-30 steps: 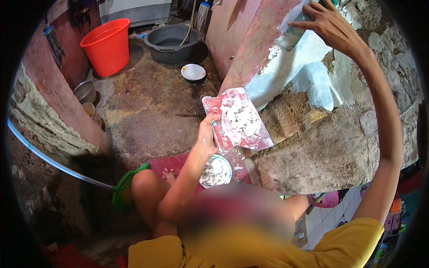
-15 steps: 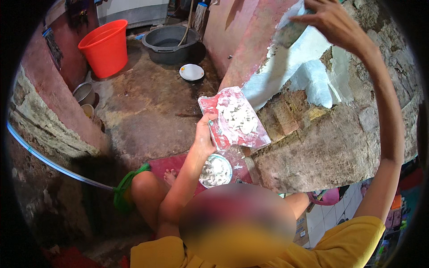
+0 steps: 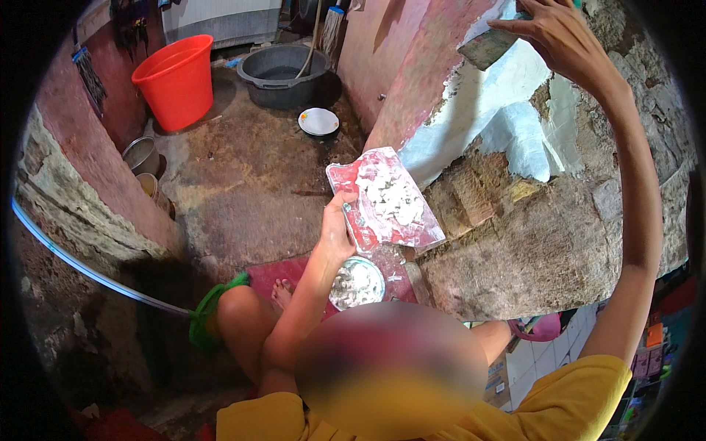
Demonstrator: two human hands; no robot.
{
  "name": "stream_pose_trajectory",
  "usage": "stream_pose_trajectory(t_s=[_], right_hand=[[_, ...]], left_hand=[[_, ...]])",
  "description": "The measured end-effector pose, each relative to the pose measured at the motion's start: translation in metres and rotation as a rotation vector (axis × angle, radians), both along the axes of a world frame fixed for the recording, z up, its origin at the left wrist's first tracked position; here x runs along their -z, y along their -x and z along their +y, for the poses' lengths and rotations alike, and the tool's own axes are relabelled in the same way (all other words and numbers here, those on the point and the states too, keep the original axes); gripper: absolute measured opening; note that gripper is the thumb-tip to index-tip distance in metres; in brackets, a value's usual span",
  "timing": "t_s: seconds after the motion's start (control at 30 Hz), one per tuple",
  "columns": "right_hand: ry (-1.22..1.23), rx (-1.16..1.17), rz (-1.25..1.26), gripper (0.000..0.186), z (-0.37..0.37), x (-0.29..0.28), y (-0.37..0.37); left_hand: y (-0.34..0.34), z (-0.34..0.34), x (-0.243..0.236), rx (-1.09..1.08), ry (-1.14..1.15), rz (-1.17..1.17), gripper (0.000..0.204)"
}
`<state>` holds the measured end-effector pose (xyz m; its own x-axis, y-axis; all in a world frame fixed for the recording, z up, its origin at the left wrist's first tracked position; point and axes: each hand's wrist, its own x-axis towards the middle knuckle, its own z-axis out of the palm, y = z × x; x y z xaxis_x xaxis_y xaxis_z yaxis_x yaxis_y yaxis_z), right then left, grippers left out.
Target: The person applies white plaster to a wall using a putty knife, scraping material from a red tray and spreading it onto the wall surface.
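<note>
My left hand (image 3: 337,228) grips the left edge of a flat red board (image 3: 349,176), its top smeared with lumpy white paste (image 3: 393,195). Below it, a round container (image 3: 357,283) of white paste sits on a dark pink mat (image 3: 309,275). High at the right, my right hand (image 3: 559,44) is closed on a metal scraper (image 3: 485,50), whose blade lies against a white patch (image 3: 500,81) on the pink wall (image 3: 412,81). Crumbling, bare masonry (image 3: 515,257) surrounds the white patch.
A red bucket (image 3: 172,84), a grey basin (image 3: 283,81) with a stick, and a white plate (image 3: 318,120) stand on the stained floor behind. Metal pots (image 3: 140,154) are by the left wall. A striped hose (image 3: 88,268) and green looped material (image 3: 206,323) lie at lower left.
My right hand has moved slightly rightward and down with the scraper, whose blade now shows more of its face. My left hand and the board have barely moved.
</note>
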<state>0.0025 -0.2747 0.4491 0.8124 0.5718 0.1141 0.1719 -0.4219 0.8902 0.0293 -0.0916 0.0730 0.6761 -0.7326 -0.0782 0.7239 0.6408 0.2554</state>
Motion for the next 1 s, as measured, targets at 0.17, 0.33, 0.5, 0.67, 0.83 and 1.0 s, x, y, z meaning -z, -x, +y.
stream_pose_trajectory(t_s=[0.17, 0.33, 0.5, 0.67, 0.83, 1.0], right_hand=[[0.078, -0.006, 0.071, 0.034, 0.004, 0.019, -0.001], [0.051, -0.031, 0.024, 0.033, -0.005, 0.023, -0.005], [0.066, 0.005, -0.137, 0.032, 0.005, 0.003, 0.008], [-0.052, 0.029, 0.007, 0.027, 0.001, 0.012, 0.001], [-0.1, -0.009, 0.03, 0.026, -0.019, 0.019, -0.009], [-0.056, 0.011, -0.107, 0.029, -0.013, -0.002, 0.007]], left_hand=[[-0.002, -0.002, 0.001, 0.023, -0.021, 0.02, 0.047], [0.005, -0.002, -0.007, 0.011, -0.081, 0.058, 0.047], [0.001, 0.0, -0.003, 0.003, -0.008, 0.023, 0.048], [0.002, 0.0, -0.004, 0.011, -0.002, 0.011, 0.049], [0.005, -0.001, -0.004, 0.034, -0.02, 0.035, 0.049], [0.001, -0.003, -0.001, -0.004, -0.069, 0.043, 0.044]])
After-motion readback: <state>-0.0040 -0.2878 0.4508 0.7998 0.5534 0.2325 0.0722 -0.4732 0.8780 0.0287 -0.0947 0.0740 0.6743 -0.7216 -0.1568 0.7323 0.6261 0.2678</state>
